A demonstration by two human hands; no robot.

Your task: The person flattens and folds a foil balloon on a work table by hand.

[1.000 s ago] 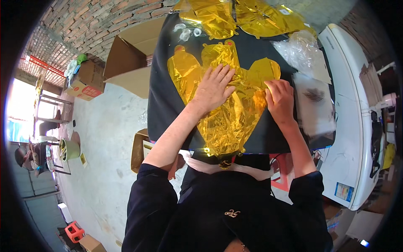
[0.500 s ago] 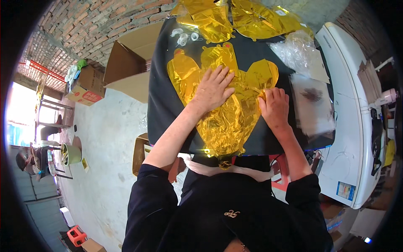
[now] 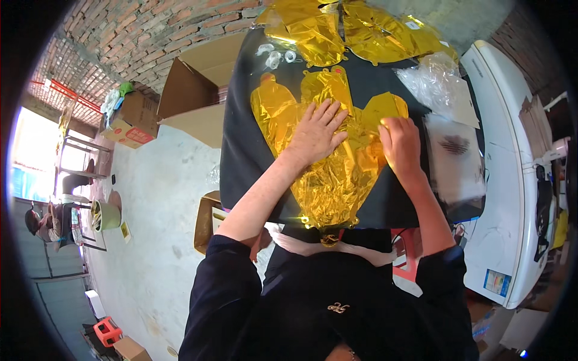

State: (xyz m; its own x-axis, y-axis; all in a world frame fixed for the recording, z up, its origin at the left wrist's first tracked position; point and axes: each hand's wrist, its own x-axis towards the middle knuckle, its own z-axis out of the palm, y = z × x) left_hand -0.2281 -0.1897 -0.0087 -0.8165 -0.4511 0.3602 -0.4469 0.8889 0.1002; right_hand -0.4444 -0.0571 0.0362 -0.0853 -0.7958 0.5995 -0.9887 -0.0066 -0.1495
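While gold foil (image 3: 331,186) underlies left hand (image 3: 316,135), fingers apart, right hand (image 3: 402,144) curls at foil edge.
Pinch unclear; black cloth (image 3: 241,162) beneath, brick wall (image 3: 162,30).

The black top (image 3: 301,301) has roughly elbow-length sleeves (image 3: 224,280) and a small, curling gold-toned emblem (image 3: 338,308) on its front.

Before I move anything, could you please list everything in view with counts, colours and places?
flat foil: count unclear, gold, mid-table
far foil: two-plus, gold, table's far edge
table: one, black-covered, centre
small rolls: several, whitish, table's far left
plastic heap: one, clear, table's far right
flat packets: uncounted, pale, table's right
boxes: at least four, brown, left
bucket: one, green, left
stool: one, red, lower left
fridge: one, white, right
brick wall: one, reddish, upper left
left hand: one, bare, flat on foil
right hand: one, bare, at foil's right
sleeves: two, black, below
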